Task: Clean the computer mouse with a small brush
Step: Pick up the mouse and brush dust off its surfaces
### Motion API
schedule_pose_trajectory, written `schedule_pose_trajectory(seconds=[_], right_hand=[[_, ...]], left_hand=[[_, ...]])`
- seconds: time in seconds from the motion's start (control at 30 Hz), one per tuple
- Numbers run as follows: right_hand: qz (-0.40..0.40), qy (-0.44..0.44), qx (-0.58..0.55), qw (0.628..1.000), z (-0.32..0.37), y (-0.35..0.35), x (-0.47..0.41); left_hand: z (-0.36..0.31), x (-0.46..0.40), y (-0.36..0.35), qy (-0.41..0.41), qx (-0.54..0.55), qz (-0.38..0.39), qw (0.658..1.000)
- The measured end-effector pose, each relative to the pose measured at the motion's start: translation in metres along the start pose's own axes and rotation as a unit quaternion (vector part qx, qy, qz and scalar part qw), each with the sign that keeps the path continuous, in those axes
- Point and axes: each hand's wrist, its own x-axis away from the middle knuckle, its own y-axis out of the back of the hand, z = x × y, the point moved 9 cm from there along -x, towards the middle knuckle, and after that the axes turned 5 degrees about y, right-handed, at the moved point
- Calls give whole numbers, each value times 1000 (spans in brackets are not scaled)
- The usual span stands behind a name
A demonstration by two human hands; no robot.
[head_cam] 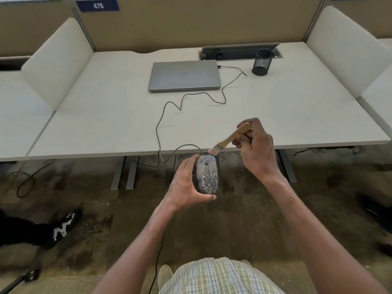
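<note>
A dark wired mouse (207,175) with a pale crackle pattern is held in the air, just in front of the desk's near edge. My left hand (185,183) grips it from the left side, thumb under its rear end. My right hand (256,145) pinches the wooden handle of a small flat brush (230,139). The pale bristles point down and left, right at the mouse's front end near the cable. The mouse cable (163,115) snakes across the desk towards the laptop.
A shut grey laptop (184,75) lies at the back of the white desk (101,128), beside a black mesh pen cup (262,62) and a cable hatch. White dividers stand on both sides. Someone's dark shoe (63,227) is on the carpet at left.
</note>
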Motion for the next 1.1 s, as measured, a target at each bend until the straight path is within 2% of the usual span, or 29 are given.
schedule_pose_trajectory(seconds=[0.37, 0.57, 0.77, 0.93, 1.1], right_hand=[[24, 51, 27, 998, 15, -6, -3], [61, 55, 79, 993, 14, -11, 7], [32, 48, 71, 996, 19, -4, 4], [58, 52, 63, 995, 24, -11, 11], [45, 33, 84, 995, 14, 2, 14]], left_hand=[[-14, 5, -1, -26, -5, -5, 1000], [-7, 10, 0, -27, -8, -9, 1000], [-5, 15, 1, -30, -12, -13, 999], [-10, 17, 6, -31, -10, -27, 999], [-11, 21, 6, -30, -3, -29, 999]])
